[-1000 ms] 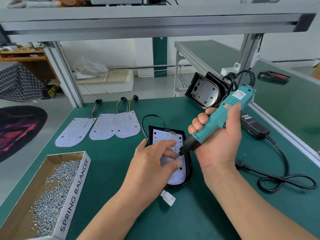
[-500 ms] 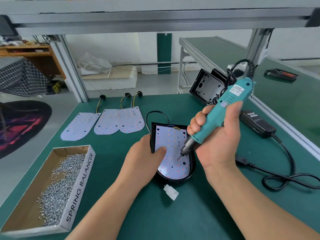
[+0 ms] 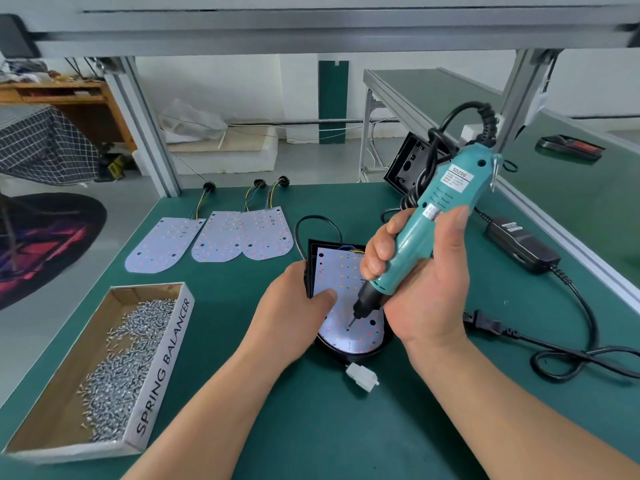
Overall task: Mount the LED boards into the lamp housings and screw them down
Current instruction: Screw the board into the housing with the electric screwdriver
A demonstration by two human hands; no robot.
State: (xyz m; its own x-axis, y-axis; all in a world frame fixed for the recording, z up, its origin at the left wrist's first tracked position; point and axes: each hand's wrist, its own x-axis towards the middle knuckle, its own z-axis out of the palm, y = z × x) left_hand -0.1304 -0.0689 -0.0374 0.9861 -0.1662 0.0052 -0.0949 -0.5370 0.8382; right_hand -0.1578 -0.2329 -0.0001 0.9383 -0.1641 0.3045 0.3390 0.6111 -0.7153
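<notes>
The LED board [image 3: 341,271] lies inside the black lamp housing [image 3: 349,355], which rests flat on the green table [image 3: 311,427] in front of the person. The left hand [image 3: 291,313] holds the housing at its left edge: the fingers curl around the rim and the thumb presses down on the board. The right hand [image 3: 422,289] has its grip closed around the teal electric screwdriver [image 3: 433,223]. The tool is tilted, and its bit touches the board at a hole near the rounded end. Whether a screw sits on the bit is too small to tell.

The board looks thin, light and stiff, and it probably shifts easily in the housing until screws fix it. Its small LEDs are likely fragile, so it is better to press on a bare white place or to take it by the edges. The housing seems to be light plastic and may slide under the push of the driver, so a firm hold at the rim helps.

Three more boards [image 3: 221,240] lie further back on the left, and a cardboard box [image 3: 162,368] of screws stands on the table to the left of the left hand.
</notes>
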